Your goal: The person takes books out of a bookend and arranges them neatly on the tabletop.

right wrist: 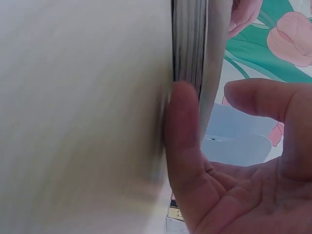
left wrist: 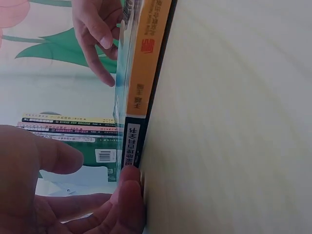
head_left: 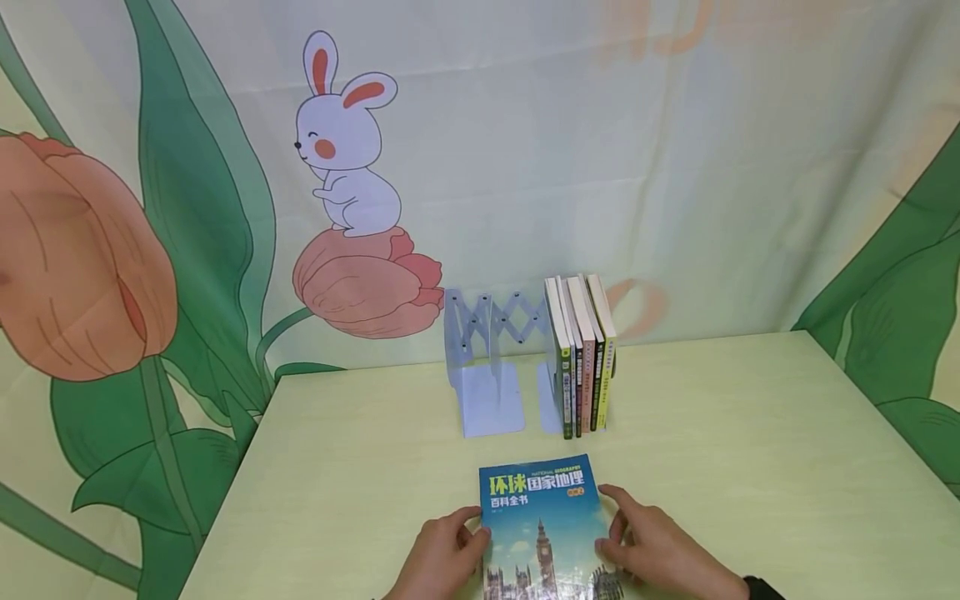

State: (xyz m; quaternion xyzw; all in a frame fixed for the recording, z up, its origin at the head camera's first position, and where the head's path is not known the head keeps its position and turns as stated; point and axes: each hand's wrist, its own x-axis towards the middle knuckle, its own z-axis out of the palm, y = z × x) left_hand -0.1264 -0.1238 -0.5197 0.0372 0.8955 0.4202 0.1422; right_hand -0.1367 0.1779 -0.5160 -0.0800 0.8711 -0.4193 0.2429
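A blue book with a clock tower on its cover lies in front of me. My left hand is at its left edge; in the left wrist view the fingertips touch the spine, close over the table, with the thumb held apart from the cover. At the opposite edge is my right hand. A finger of it overlaps the page edges in the right wrist view, while its thumb stands off the cover. The book's lower end is cut off in the head view.
Behind the book, an expandable bookend rack in pale blue metal stands on the light table. Several thin books stand upright at its right end. A printed curtain with a rabbit and tulips hangs behind the table.
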